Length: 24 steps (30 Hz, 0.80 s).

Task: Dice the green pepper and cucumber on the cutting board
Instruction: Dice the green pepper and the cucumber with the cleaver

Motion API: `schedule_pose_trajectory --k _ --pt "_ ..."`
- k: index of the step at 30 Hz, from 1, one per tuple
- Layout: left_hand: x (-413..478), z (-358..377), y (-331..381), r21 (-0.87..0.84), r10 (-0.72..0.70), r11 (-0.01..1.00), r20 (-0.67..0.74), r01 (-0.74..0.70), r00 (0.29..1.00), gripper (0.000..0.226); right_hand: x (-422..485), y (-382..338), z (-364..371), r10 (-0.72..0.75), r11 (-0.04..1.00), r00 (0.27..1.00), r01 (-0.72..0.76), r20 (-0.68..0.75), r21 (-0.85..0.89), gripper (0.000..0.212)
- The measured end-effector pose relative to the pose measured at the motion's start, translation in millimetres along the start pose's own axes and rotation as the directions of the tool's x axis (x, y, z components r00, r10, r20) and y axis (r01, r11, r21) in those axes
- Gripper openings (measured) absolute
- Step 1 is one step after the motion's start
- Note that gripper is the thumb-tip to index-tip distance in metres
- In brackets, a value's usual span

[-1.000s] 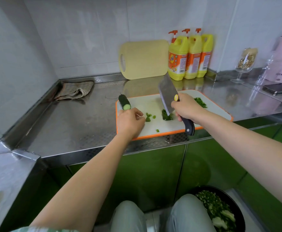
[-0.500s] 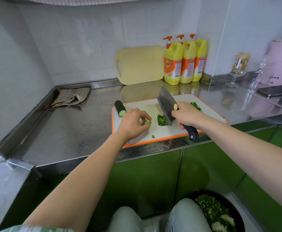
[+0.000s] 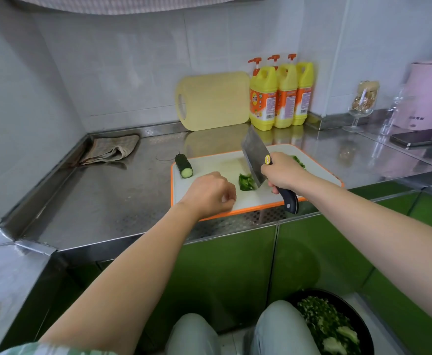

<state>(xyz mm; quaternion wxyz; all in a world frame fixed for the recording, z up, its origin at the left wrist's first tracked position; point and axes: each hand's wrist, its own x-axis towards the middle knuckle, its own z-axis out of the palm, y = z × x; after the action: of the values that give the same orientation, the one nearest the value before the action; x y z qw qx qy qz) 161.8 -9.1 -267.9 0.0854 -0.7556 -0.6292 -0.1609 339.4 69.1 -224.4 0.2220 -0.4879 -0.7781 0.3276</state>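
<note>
One view, head: right grip [image 3: 284, 172] wrapped round cleaver [image 3: 254, 155] handle, edge at the green pepper [image 3: 245, 182] mid cutting board [image 3: 225, 165]. Left grip [image 3: 209, 193] curled beside it, contents hidden. Risks: a chop nicking the knuckles; cucumber [image 3: 184, 166] at the board's edge rolling off.
</note>
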Motion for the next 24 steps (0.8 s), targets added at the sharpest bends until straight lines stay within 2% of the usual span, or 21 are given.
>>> schedule_pose_trajectory --k 4,6,10,12,14,17,21,22,24 --pt "11 -2 7 0.048 -0.043 0.998 0.064 0.04 0.997 0.019 0 6 -5 -0.001 1.0 1.0 0.002 -0.008 0.031 0.023" --pt "16 0 9 0.024 -0.078 0.997 0.045 0.077 0.996 0.02 1 9 -7 -0.004 0.999 1.0 0.004 -0.019 0.036 0.02" --pt "34 4 19 -0.209 -0.265 0.95 -0.153 0.231 0.952 0.014 3 13 -14 0.006 1.0 0.999 -0.004 -0.046 0.027 0.016" --pt "50 4 28 -0.331 -0.38 0.891 -0.167 0.311 0.91 0.011 4 16 -17 0.014 0.999 0.998 -0.013 -0.057 0.033 0.021" --pt "67 6 38 -0.389 -0.422 0.852 -0.115 0.35 0.899 0.017 5 18 -19 0.024 1.0 0.998 -0.023 -0.064 0.021 0.025" --pt "82 11 44 -0.361 -0.353 0.873 -0.002 0.329 0.936 0.04 5 22 -21 0.036 0.999 0.997 -0.036 -0.067 0.014 0.026" --pt "79 11 27 -0.312 -0.322 0.903 -0.041 0.294 0.946 0.034 4 27 -23 0.034 0.999 0.998 -0.034 -0.055 0.002 0.027" --pt "75 10 21 -0.274 -0.28 0.925 -0.028 0.262 0.96 0.035 5 27 -23 0.036 0.999 0.998 -0.035 -0.058 0.007 0.027" --pt "68 8 15 -0.15 -0.14 0.977 0.101 0.154 0.985 0.043 5 27 -21 0.042 0.999 0.997 -0.042 -0.063 0.015 0.028"
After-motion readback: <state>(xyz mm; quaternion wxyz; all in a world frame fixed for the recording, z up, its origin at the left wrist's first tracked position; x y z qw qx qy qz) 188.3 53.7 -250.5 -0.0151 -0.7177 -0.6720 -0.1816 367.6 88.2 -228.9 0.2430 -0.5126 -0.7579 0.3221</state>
